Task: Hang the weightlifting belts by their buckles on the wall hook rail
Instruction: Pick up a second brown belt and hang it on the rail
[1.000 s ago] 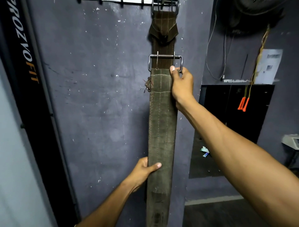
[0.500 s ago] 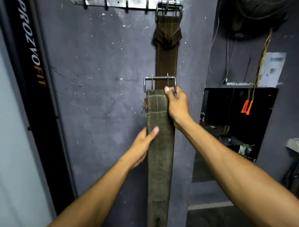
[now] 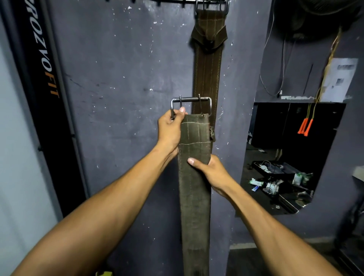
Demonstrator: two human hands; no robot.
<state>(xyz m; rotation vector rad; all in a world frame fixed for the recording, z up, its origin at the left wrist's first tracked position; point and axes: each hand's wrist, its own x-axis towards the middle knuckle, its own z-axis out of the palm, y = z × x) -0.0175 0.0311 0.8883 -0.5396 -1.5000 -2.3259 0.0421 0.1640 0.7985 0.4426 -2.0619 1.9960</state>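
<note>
Right up close, both bare forearms reach forward and up toward the wall. The right hand [image 3: 212, 173] grips the right edge of the olive belt [image 3: 194, 197], thumb laid across its front, a little below the stitched end. Higher and to the left, the left hand [image 3: 170, 131] grasps the belt's top corner and the left side of its steel buckle [image 3: 191, 104], fingers curled round the frame. The belt hangs straight down between the two arms and runs out of view at the bottom, its buckle held upright in front of the wall, well below the hook rail [image 3: 173, 1]. Behind it a brown belt [image 3: 207, 69] hangs flat against the grey wall [image 3: 118, 78], its own buckle up at the rail. Farther right, an opening shows a cluttered dark shelf [image 3: 279, 177], with orange handles [image 3: 305, 127] dangling beside it.
</note>
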